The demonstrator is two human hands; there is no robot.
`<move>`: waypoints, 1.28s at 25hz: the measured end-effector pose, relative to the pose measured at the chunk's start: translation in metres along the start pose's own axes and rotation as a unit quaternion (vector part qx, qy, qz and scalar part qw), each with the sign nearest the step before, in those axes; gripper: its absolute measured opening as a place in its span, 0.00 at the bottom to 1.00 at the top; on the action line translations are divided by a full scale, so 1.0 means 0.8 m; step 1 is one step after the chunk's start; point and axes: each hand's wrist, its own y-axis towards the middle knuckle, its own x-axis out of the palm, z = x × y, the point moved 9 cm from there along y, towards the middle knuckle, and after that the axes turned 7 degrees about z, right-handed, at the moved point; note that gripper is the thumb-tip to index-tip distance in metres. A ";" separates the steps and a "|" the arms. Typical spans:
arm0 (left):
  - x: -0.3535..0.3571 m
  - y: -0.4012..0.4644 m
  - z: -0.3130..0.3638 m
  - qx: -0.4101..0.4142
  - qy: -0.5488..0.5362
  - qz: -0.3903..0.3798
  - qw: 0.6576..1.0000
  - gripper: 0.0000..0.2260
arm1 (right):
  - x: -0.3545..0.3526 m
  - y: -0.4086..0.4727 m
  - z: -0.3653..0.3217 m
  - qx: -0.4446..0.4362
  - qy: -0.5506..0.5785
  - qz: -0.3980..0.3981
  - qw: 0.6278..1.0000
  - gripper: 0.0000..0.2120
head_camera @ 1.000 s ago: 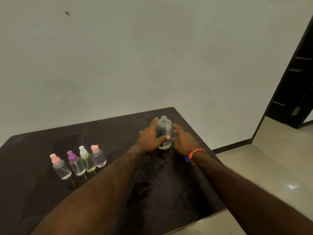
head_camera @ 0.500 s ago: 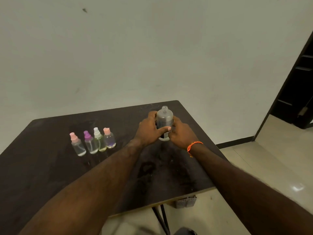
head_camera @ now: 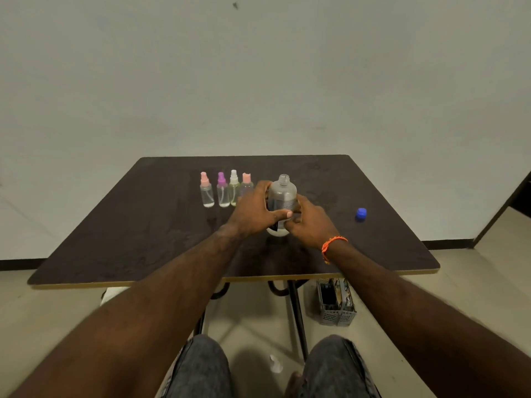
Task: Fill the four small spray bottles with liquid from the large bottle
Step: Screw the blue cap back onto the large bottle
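A large translucent plastic bottle (head_camera: 282,196), round-shouldered with an open threaded neck, stands upright mid-way across the dark matte tabletop (head_camera: 143,239). The left hand (head_camera: 255,211) and right hand (head_camera: 309,222) wrap its sides, both gripping it. Four small clear spray bottles (head_camera: 227,189) stand in a row just left; a blue ribbed cap (head_camera: 361,214) lies well right.

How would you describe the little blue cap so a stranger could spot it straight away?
Start at the dark table against the pale wall. Both hands hold the large bottle near its middle; look from there toward the table's right side. The blue cap lies there alone on the bare top, the only blue thing, well apart from the four small spray bottles lined up left of the hands.
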 end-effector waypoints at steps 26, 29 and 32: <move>0.021 -0.019 -0.055 -0.024 -0.077 0.034 0.996 0.34 | -0.122 0.039 0.210 0.141 -0.279 0.085 0.946 0.21; 0.021 -0.022 -0.054 -0.028 -0.079 0.032 0.996 0.34 | -0.110 0.039 0.189 0.131 -0.244 0.099 0.956 0.17; 0.022 -0.025 -0.051 -0.038 -0.077 0.029 0.996 0.35 | -0.088 0.042 0.121 0.074 -0.170 0.116 0.976 0.15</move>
